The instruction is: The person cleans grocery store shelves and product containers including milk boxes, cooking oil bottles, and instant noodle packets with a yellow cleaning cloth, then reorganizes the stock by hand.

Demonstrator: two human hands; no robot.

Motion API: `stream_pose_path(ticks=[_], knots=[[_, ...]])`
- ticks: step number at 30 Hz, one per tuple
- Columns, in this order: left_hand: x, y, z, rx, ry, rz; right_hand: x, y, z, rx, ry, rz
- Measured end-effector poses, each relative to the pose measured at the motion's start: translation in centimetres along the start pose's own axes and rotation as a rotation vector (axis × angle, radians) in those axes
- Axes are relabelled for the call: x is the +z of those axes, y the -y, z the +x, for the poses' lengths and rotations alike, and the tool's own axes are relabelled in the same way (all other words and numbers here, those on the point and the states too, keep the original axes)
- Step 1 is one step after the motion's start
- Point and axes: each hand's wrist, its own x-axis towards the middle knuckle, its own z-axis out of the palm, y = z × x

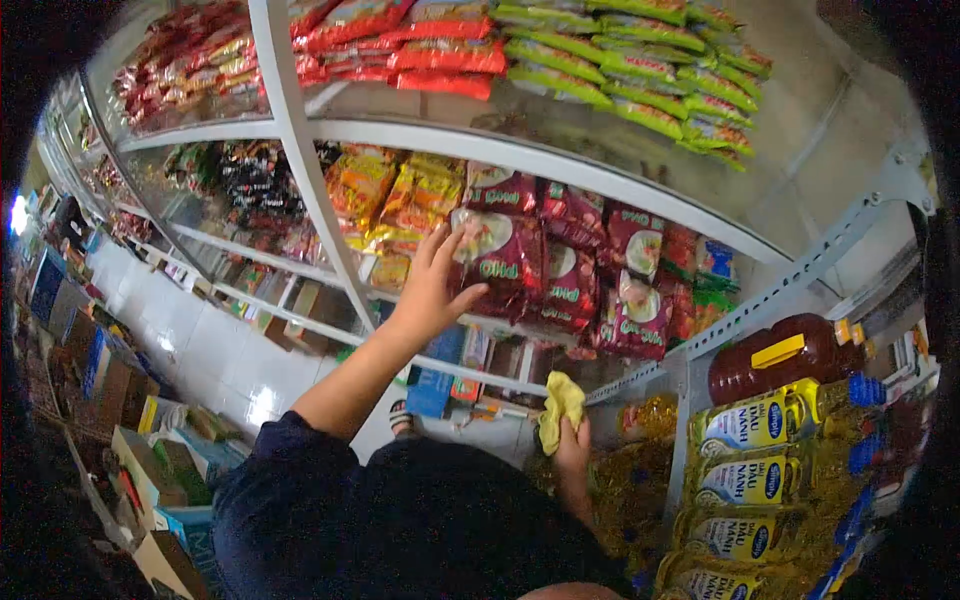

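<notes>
My left hand (432, 290) reaches up to the middle shelf, its fingers spread at the left edge of a dark red packet of instant pho (500, 262). Thumb and fingertips overlap the packet's front without wrapping round it. More maroon pho packets (570, 285) are stacked to the right, and yellow-orange noodle packets (415, 195) lie just left of the hand. Lower down, my right hand (572, 450) is closed on a crumpled yellow cloth (562, 405), held in front of the shelf's lower rail.
Red packets (440, 55) and green packets (640, 65) fill the shelf above. A white upright post (305, 150) stands left of my left hand. Cooking oil bottles (745, 480) and a dark red jug (770, 360) line the right side. Boxes (170, 470) crowd the aisle's left.
</notes>
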Motion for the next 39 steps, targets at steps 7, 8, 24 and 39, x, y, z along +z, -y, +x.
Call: stream_pose_path(ticks=[7,8,24,39], knots=[[-7.0,-4.9,8.3,0.422,-0.371,0.018,-0.3,-1.5,1.1,-0.115,0.089,0.079],[-8.2,-5.8,10.3,0.472,-0.412,0.048,-0.5,-1.4,1.0,-0.105,0.094,0.088],[-12.1,-3.2,38.0,0.06,-0.163,0.328,-2.0,1.1,0.1,-0.071,0.004,-0.213],[-9.1,-12.6,13.4,0.399,-0.532,-1.048,0.8,6.6,-2.4,-0.359,-0.236,0.005]])
